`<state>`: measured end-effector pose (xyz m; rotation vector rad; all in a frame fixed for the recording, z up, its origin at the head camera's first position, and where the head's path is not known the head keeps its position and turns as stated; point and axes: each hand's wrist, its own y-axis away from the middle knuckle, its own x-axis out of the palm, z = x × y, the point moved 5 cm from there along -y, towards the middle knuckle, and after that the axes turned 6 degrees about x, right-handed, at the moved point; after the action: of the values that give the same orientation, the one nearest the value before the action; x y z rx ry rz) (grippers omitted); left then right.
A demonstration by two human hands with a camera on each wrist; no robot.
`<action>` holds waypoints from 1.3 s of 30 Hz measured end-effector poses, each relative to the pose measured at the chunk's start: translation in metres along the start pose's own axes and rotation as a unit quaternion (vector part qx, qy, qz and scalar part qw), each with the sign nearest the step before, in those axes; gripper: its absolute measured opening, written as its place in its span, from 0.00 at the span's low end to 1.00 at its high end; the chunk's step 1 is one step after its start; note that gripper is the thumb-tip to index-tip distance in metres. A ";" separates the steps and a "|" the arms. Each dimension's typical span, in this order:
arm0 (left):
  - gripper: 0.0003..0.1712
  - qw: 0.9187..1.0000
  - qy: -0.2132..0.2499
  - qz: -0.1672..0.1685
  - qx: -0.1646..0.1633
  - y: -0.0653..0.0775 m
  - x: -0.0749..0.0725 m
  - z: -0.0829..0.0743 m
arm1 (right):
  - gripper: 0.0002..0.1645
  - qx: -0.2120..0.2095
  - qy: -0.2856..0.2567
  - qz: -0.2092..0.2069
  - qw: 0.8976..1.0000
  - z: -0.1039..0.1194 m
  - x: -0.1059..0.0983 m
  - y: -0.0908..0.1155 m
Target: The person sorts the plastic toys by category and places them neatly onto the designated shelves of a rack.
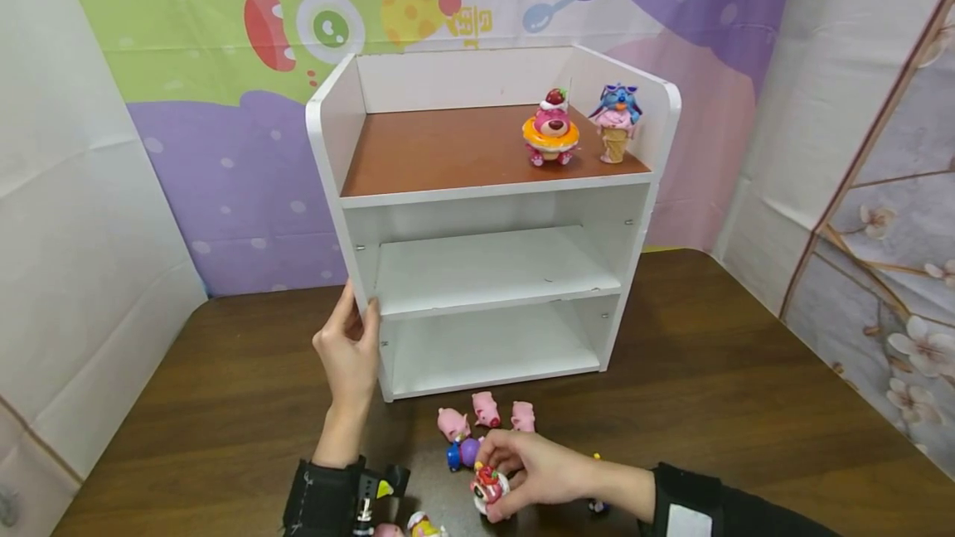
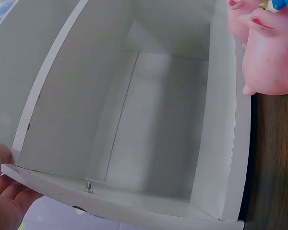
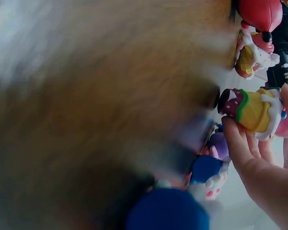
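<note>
A small white shelf unit (image 1: 477, 189) with a brown top stands on the table. My left hand (image 1: 348, 359) grips its left side panel, thumb at the front edge and fingers round the outer side. In the left wrist view, part of that hand (image 2: 9, 206) shows at the panel's edge. Over the table, my right hand (image 1: 548, 466) pinches a toy figurine (image 1: 488, 489) with a red and white top. The right wrist view shows the figurine's (image 3: 259, 112) yellow body and maroon base. Several pink pig figurines (image 1: 485, 409) and a blue-and-purple figurine (image 1: 464, 453) lie close by.
On the shelf's top board stand a pink bear figurine (image 1: 550, 131) in an orange ring and a blue figurine (image 1: 616, 118) on an ice-cream cone. A yellow figurine (image 1: 422, 524) lies at the table's near edge. A printed cloth (image 1: 246, 181) hangs behind.
</note>
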<state>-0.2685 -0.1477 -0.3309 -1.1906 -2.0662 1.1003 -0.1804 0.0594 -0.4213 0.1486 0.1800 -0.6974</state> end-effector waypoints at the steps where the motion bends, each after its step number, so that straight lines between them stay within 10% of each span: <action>1: 0.24 1.000 0.000 0.000 0.001 0.000 0.000 0.000 | 0.21 -0.002 -0.001 0.005 1.000 0.000 0.000 0.000; 25: 0.24 1.000 0.003 -0.002 0.005 0.000 0.000 -0.001 | 0.24 -0.056 0.244 -0.005 0.968 0.016 -0.005 0.014; 39: 0.24 1.000 0.007 -0.002 -0.002 -0.001 -0.001 -0.001 | 0.16 -0.075 0.398 -0.218 0.888 0.056 -0.003 0.038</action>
<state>-0.2676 -0.1479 -0.3295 -1.1922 -2.0600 1.0848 -0.1517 0.0793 -0.3634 0.2450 1.0823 -1.0393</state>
